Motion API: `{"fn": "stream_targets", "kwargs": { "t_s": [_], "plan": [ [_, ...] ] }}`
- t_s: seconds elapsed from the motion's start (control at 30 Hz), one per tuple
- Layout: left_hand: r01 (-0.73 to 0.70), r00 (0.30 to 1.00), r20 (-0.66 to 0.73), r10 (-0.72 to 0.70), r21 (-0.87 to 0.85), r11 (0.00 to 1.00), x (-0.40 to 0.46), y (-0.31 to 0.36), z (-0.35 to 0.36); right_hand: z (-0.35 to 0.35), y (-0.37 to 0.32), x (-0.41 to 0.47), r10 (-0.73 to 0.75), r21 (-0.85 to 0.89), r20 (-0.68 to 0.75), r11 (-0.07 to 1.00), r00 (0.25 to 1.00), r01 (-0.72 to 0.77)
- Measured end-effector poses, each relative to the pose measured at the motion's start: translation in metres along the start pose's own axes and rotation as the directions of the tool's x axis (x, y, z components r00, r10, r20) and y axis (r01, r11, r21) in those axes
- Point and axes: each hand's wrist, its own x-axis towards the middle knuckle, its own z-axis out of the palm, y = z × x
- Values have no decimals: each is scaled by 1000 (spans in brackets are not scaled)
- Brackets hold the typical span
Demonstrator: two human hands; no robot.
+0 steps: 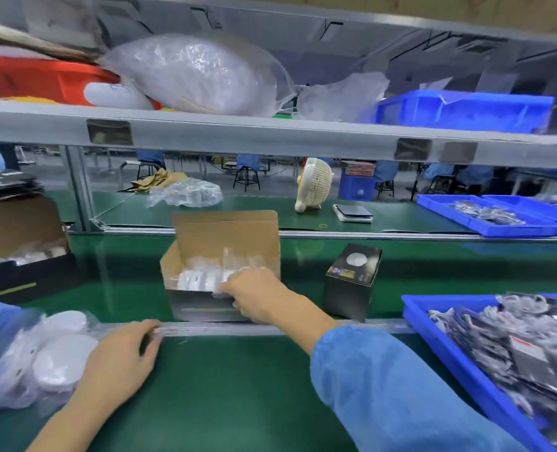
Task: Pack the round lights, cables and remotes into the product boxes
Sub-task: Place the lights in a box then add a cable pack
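From the head camera, the right hand (258, 296) is reaching over the metal rail (270, 328) to the open box (205, 308) standing on the green belt (124, 265), fingers curled over its front edge and pinching a clear bag there. Bagged round lights (199, 278) are sitting inside the box, its brown lid flap standing upright behind them. The left hand (120, 363) is lying relaxed on the green mat (231, 396), fingers loose, gripping nothing, fingertips touching the rail. Just left of it, a pile of bagged lights (49, 357) is lying on the mat. A closed black box (352, 282) is standing right of the open one. At the right edge, a blue tray (440, 340) is holding bagged cables and remotes (525, 347), blurred.
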Motion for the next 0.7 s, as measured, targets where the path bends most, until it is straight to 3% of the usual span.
{"fn": "stream_targets", "kwargs": {
  "t_s": [0.07,0.13,0.2,0.27,0.33,0.37,0.4,0.43,0.47,0.5,0.53,0.57,0.63,0.7],
  "plan": [
    [86,988,-109,-108,-192,978,1,-7,-1,-21,-9,-28,-12,-31,-41,999,999,11],
    [154,971,-101,-216,-423,893,2,-1,-7,-30,-12,-65,-29,9,-4,1000,1000,29],
    [161,978,41,-204,-770,618,1,30,-12,-27,-17,-105,-73,101,71,993,995,66],
    [194,980,162,-118,-920,340,-2,68,-14,-33,-15,-144,-80,433,24,899,996,62],
    [183,982,186,-21,-929,322,-10,100,-14,-50,11,-177,148,766,-202,639,968,62],
    [180,982,187,-11,-924,338,-15,111,-14,-52,36,-190,331,819,-288,572,898,52],
    [200,979,205,-23,-916,347,-19,118,-14,-53,66,-204,496,810,-307,584,813,-50],
    [210,977,212,-34,-911,354,-21,123,-11,-47,100,-219,603,717,-257,643,755,-269],
    [217,976,214,-49,-910,352,-23,125,-9,-38,128,-235,689,498,-104,660,717,-563],
    [220,975,211,-63,-911,348,-25,127,-8,-20,149,-252,768,243,89,601,634,-762],
    [222,975,209,-75,-909,352,-27,129,-8,-1,163,-268,808,93,238,533,539,-841],
    [218,976,204,-78,-907,361,-28,131,-7,16,169,-284,824,70,302,483,480,-873],
    [218,976,202,-83,-904,367,-32,132,-7,35,170,-304,848,195,224,444,481,-874],
    [217,976,199,-86,-906,364,-34,133,-9,41,170,-312,860,220,95,474,502,-853]
  ]
}}
